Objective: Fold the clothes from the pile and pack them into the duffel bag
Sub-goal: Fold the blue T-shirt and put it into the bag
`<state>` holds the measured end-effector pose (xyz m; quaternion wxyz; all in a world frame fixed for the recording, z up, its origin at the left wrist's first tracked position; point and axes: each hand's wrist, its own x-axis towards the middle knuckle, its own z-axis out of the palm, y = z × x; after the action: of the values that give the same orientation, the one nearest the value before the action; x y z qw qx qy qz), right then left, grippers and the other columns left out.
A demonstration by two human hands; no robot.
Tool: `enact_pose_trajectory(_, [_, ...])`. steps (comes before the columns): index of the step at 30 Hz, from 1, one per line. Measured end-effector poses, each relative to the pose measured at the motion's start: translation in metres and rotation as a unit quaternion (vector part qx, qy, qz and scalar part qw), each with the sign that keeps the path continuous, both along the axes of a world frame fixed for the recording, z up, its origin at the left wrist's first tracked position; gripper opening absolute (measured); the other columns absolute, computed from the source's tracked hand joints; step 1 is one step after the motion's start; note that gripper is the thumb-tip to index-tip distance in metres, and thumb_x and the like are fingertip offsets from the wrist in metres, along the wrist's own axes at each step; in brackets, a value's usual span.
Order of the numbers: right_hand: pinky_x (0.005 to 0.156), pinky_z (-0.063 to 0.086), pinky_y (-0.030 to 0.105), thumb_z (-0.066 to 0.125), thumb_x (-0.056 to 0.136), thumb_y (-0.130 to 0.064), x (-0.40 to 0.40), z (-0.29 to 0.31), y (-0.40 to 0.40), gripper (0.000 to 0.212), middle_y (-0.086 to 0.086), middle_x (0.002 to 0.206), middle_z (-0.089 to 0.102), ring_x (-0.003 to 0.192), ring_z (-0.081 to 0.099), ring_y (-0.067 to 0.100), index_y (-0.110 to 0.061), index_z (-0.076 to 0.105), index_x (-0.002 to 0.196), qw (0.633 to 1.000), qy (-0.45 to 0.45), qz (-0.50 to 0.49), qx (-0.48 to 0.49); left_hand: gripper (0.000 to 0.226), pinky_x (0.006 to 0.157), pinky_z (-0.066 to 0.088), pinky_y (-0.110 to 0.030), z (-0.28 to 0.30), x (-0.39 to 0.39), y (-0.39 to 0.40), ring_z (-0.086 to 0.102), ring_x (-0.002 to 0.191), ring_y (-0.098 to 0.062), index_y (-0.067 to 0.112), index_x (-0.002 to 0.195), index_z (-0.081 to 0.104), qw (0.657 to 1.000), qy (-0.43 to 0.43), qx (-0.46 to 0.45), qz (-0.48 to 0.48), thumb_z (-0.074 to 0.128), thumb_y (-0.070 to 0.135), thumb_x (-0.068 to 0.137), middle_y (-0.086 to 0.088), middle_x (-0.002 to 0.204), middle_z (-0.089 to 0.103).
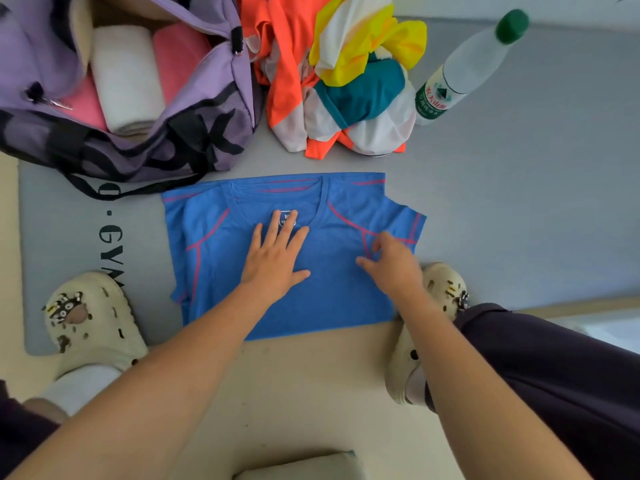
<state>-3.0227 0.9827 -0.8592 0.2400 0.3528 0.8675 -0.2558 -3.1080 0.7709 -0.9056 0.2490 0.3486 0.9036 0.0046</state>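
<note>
On the grey mat (69,216) your flat left hand (277,258) pins the blue shirt (242,271), your right hand (391,265) pinches its sleeve; rolled towels fill the purple bag (214,98), the pile (332,74) waits

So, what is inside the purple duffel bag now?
The open purple duffel bag holds a rolled white towel lying on folded pink cloth. Anything beneath them is hidden.

Head camera looks steeply down, close above the floor mat (86,209).
</note>
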Motion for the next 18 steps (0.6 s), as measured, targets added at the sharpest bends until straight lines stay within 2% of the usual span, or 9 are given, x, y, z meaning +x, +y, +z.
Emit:
enact_pose_trajectory(3, [0.069,0.044,0.039,0.070,0.086,-0.038,0.021,-0.006,-0.012,0.043,0.011,0.108,0.054,0.096,0.058,0.033,-0.010,0.044,0.106,0.998,-0.065,0.006,0.019,0.086,0.122,0.007,-0.046,0.007,-0.005,-0.006,-0.012,0.151,-0.025,0.026,0.156,0.015,0.998,-0.046,0.028,0.015,0.058,0.057,0.089,0.000,0.165,-0.009])
enact_pose_trajectory(4, [0.068,0.043,0.039,0.068,0.088,-0.036,0.022,-0.006,-0.016,0.042,0.013,0.110,0.051,0.099,0.058,0.035,-0.008,0.043,0.109,0.997,-0.065,0.007,0.050,0.083,0.122,0.007,-0.044,0.010,-0.008,-0.010,-0.009,0.151,-0.024,0.025,0.155,0.018,0.996,-0.059,0.050,0.036,0.059,0.053,0.089,0.000,0.165,-0.007])
enact_pose_trajectory(6, [0.065,0.042,0.039,0.062,0.090,-0.023,0.016,-0.008,-0.033,0.034,0.013,0.111,0.048,0.100,0.056,0.034,-0.008,0.044,0.114,0.989,-0.025,0.076,0.124,0.074,0.120,0.012,-0.041,0.018,-0.012,-0.023,0.003,0.152,-0.025,0.022,0.152,0.028,0.985,-0.055,0.111,0.123,0.063,0.043,0.091,-0.005,0.165,0.004])
enact_pose_trajectory(8, [0.070,0.044,0.040,0.060,0.087,-0.018,-0.001,-0.010,-0.056,0.039,0.013,0.113,0.047,0.100,0.052,0.033,-0.010,0.046,0.123,0.976,0.038,0.152,0.148,0.060,0.114,0.026,-0.042,0.026,-0.016,-0.044,0.023,0.146,-0.030,0.017,0.143,0.045,0.953,0.006,0.167,0.251,0.066,0.033,0.090,-0.011,0.159,0.024])
enact_pose_trajectory(11, [0.083,0.045,0.041,0.068,0.085,-0.031,-0.031,-0.011,-0.092,0.062,0.011,0.129,0.045,0.115,0.046,0.031,-0.020,0.040,0.139,0.961,0.092,0.225,0.133,0.035,0.095,0.041,-0.041,0.026,-0.023,-0.089,0.050,0.118,-0.034,0.011,0.123,0.060,0.872,0.095,0.211,0.431,0.065,0.021,0.090,-0.016,0.129,0.053])
enact_pose_trajectory(13, [0.095,0.041,0.045,0.068,0.084,-0.042,-0.047,-0.014,-0.110,0.077,0.011,0.147,0.033,0.135,0.032,0.035,-0.029,0.028,0.148,0.954,0.083,0.264,0.116,0.021,0.086,0.043,-0.036,0.023,-0.031,-0.118,0.057,0.105,-0.031,0.014,0.113,0.064,0.825,0.037,0.185,0.533,0.059,0.020,0.093,-0.012,0.114,0.060])
enact_pose_trajectory(14, [0.101,0.037,0.048,0.068,0.083,-0.049,-0.053,-0.017,-0.117,0.084,0.010,0.155,0.022,0.143,0.021,0.037,-0.032,0.020,0.151,0.954,0.061,0.277,0.101,0.017,0.084,0.045,-0.035,0.021,-0.034,-0.129,0.060,0.101,-0.029,0.015,0.107,0.066,0.812,-0.010,0.160,0.561,0.058,0.022,0.094,-0.009,0.110,0.064])
enact_pose_trajectory(16, [0.108,0.031,0.053,0.067,0.080,-0.059,-0.058,-0.024,-0.125,0.098,0.008,0.162,0.003,0.148,0.004,0.038,-0.036,0.007,0.153,0.954,0.006,0.289,0.085,0.012,0.078,0.046,-0.032,0.017,-0.039,-0.142,0.063,0.091,-0.023,0.017,0.093,0.069,0.815,-0.076,0.119,0.562,0.061,0.027,0.091,-0.004,0.099,0.071])
enact_pose_trajectory(18, [0.110,0.028,0.053,0.065,0.077,-0.064,-0.055,-0.029,-0.128,0.106,0.009,0.163,-0.007,0.149,-0.002,0.038,-0.036,-0.002,0.154,0.944,-0.021,0.310,0.112,0.016,0.066,0.044,-0.028,0.014,-0.043,-0.146,0.065,0.075,-0.017,0.020,0.077,0.065,0.824,-0.110,0.084,0.550,0.065,0.033,0.087,0.000,0.082,0.072])
